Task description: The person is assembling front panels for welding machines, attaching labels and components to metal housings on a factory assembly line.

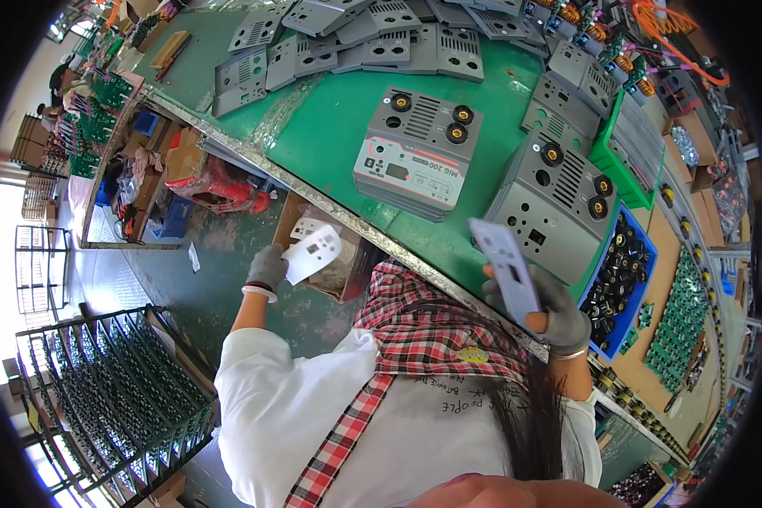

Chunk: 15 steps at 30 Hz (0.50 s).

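My left hand [268, 269], in a grey glove, is off the table's near edge and pinches a white sheet with cut-out holes [315, 251]. That sheet hangs over an open cardboard box [347, 284]. My right hand [560, 315], gloved too, grips a pale flat panel sticker with cut-outs [510, 269], tilted, at the table's front edge. Just beyond it a bare grey front panel [550, 207] with round sockets rests on the green table [313, 161]. To its left lies another grey panel [419, 152], which bears a printed face sticker with a red line.
Many grey metal panels [372, 46] are spread along the table's far side. On the right are a green bin [631, 152], a blue bin of black sockets [622, 279] and green circuit boards [679, 322]. A rack of boards [118, 398] stands at lower left.
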Each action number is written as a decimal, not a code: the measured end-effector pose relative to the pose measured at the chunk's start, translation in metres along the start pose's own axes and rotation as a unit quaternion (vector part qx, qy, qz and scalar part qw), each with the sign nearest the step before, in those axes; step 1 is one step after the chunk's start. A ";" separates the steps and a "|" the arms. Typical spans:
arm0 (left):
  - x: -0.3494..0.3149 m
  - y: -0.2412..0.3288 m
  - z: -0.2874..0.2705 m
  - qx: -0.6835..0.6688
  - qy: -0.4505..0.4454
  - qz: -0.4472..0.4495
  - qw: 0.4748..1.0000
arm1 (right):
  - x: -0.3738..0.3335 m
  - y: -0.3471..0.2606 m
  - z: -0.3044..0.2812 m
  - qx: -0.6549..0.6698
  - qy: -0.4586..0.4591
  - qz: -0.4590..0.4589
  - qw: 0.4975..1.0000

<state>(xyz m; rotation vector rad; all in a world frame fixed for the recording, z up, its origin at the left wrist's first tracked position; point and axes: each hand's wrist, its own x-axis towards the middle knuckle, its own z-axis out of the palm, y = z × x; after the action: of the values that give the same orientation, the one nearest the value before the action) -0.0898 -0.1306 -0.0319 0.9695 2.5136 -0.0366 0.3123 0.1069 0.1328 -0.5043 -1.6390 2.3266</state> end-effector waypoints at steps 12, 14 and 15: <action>-0.009 0.118 0.014 -0.053 -0.159 0.359 0.918 | -0.031 -0.020 0.006 -0.549 0.157 -0.092 0.816; -0.041 0.171 -0.034 -0.244 -0.328 0.336 0.849 | -0.027 -0.020 0.013 -0.590 0.145 -0.092 0.789; -0.053 0.189 -0.048 -0.240 -0.336 0.339 0.845 | -0.025 -0.020 0.016 -0.628 0.127 -0.098 0.762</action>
<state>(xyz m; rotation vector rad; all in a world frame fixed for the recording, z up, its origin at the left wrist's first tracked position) 0.0481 -0.0130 0.0586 1.2796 1.3519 0.3843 0.3287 0.0904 0.1601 -0.7439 -2.6939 0.6386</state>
